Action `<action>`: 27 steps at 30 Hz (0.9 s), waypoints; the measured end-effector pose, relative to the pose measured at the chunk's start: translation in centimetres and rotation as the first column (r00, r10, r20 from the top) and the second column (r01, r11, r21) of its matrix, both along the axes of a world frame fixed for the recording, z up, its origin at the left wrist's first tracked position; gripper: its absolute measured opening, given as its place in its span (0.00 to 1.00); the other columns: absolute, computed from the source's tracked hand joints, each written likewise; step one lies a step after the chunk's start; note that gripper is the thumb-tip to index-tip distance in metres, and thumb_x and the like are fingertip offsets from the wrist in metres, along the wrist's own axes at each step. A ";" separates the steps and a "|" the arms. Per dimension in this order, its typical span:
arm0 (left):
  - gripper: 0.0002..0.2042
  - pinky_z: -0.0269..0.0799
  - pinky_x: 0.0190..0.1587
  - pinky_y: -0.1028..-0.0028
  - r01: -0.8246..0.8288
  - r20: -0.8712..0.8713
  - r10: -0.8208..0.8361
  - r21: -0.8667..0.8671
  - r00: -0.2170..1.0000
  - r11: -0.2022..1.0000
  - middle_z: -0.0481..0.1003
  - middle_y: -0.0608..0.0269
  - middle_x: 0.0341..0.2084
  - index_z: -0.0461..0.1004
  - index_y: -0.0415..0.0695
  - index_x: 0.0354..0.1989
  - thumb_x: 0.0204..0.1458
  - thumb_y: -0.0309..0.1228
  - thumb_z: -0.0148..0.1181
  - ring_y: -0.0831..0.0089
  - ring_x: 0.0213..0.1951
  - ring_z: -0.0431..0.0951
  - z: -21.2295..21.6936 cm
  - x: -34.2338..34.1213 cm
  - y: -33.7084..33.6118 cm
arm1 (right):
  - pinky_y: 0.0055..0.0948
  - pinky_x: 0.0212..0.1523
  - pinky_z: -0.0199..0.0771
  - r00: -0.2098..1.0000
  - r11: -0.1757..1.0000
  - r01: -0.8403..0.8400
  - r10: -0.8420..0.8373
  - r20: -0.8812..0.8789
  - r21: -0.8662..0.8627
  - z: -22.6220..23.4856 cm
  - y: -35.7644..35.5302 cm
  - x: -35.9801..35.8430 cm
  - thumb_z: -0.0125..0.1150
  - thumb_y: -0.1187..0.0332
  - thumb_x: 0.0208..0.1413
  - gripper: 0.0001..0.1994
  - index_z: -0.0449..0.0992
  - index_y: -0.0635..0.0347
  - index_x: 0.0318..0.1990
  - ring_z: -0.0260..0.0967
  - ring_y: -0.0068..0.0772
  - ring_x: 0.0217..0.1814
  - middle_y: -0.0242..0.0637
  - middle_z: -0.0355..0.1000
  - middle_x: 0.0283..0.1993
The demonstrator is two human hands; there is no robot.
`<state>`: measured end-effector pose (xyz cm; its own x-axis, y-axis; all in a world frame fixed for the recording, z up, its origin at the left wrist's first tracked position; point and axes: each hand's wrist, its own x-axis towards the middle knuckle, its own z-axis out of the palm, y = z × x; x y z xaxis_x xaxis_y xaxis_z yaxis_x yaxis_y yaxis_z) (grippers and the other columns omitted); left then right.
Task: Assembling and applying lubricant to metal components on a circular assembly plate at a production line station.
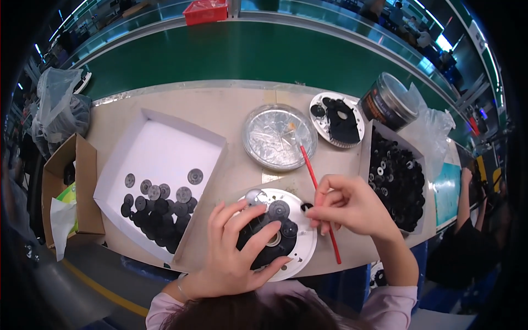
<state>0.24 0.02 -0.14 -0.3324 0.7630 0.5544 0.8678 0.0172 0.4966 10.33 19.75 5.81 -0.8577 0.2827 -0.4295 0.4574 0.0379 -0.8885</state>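
Beige desk (220,110): left hand (234,250) spread flat on white disc (300,250), right hand (346,206) pinching red brush (319,192); white box (159,148) left

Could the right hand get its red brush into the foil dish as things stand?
Probably yes: the right hand holds the red brush, whose tip already reaches the open foil dish, nothing between.

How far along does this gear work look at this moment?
Done, apparently: one white plate with black parts sits aside. In hand: left hand steadies a second plate; right hand holds a red brush. Left: many gears in both boxes.
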 end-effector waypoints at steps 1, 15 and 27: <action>0.25 0.55 0.52 0.47 0.009 -0.019 -0.009 -0.004 1.000 1.000 0.65 0.54 0.48 0.72 0.46 0.44 0.35 0.41 0.68 0.53 0.51 0.62 -0.1 -0.1 0.0 | 0.12 0.15 0.61 0.998 0.999 -0.033 0.034 0.053 -0.029 -0.2 0.2 -0.6 0.62 0.74 0.48 0.06 0.70 0.64 0.28 0.69 0.17 0.18 0.35 0.74 0.22; 0.23 0.61 0.51 0.58 0.078 0.018 -0.077 -0.113 0.997 0.991 0.71 0.61 0.45 0.75 0.51 0.43 0.34 0.40 0.69 0.58 0.48 0.68 0.1 -0.3 -0.1 | 0.21 0.25 0.64 0.982 0.481 0.188 -0.101 -0.159 0.856 -2.7 4.1 -0.3 0.62 0.73 0.43 0.07 0.78 0.62 0.33 0.65 0.19 0.25 0.32 0.71 0.26; 0.21 0.61 0.52 0.57 0.086 0.020 -0.084 -0.135 0.996 0.987 0.70 0.61 0.46 0.76 0.52 0.43 0.36 0.39 0.68 0.58 0.49 0.68 0.2 -0.3 -0.1 | 0.19 0.28 0.65 0.997 0.838 0.062 -0.079 0.008 0.542 -5.5 3.5 -2.2 0.67 0.70 0.40 0.12 0.77 0.65 0.33 0.61 0.16 0.25 0.30 0.70 0.26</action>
<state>-0.07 -0.09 0.07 -0.2700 0.8568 0.4393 0.8621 0.0119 0.5066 8.17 23.27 0.34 -0.8161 0.5366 -0.2146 0.5025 0.4755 -0.7220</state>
